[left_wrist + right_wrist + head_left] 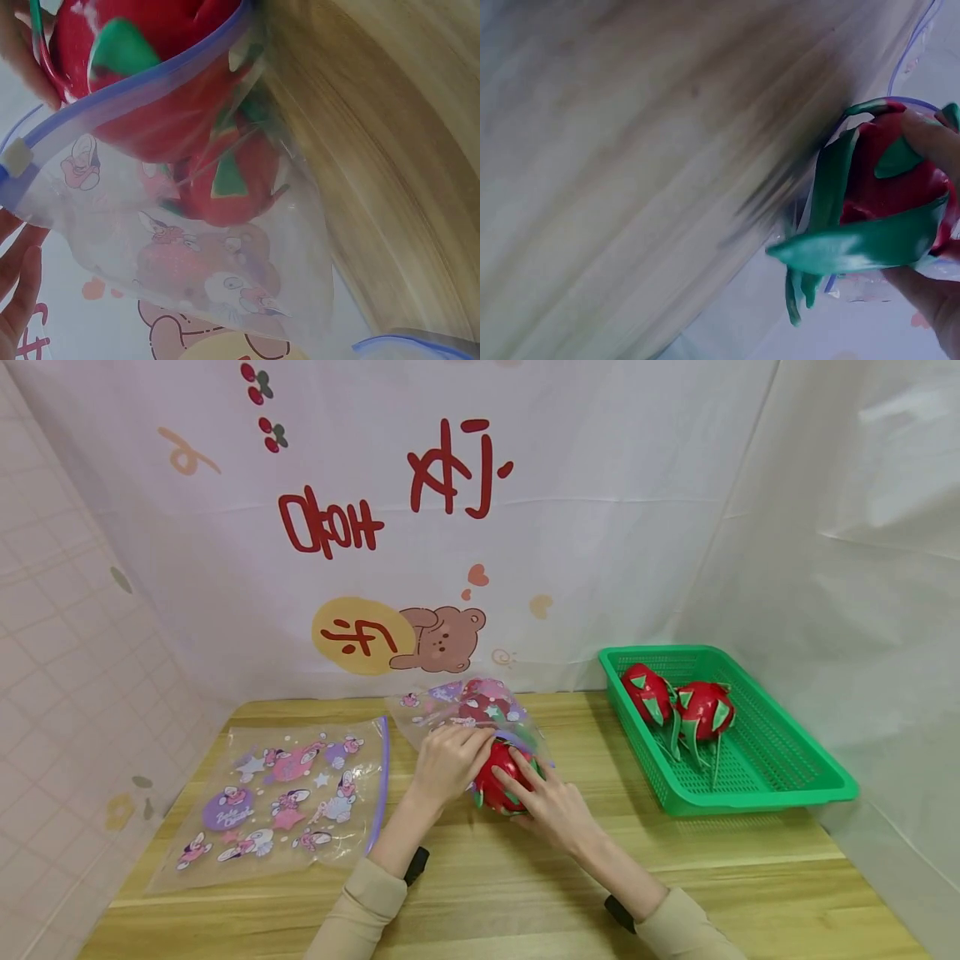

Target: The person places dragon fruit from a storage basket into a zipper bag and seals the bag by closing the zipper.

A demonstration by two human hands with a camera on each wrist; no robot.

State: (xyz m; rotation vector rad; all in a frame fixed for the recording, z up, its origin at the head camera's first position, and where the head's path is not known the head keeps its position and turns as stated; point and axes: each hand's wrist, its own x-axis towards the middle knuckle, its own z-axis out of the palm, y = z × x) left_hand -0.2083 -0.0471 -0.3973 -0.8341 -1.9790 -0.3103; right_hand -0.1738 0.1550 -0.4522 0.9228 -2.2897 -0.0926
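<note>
My right hand (558, 810) holds a red toy dragon fruit (501, 787) with green scales, fingers spread over its top and side. The fruit sits in the mouth of a clear printed zip bag (423, 710), partly inside. My left hand (448, 764) grips the bag at its purple-edged opening, fingers curled over the edge. In the left wrist view the white slider (16, 157) is at one end of the purple zip. Deeper in the bag, a second dragon fruit (232, 176) shows through the plastic. The right wrist view has the thumb and fingers around the held fruit's green scales (862, 240).
Another printed zip bag (292, 793) lies flat on the wooden table (487, 902) to the left. On the right, a green plastic basket (757, 800) holds two more dragon fruits (705, 712). A white printed cloth (600, 527) hangs behind the table.
</note>
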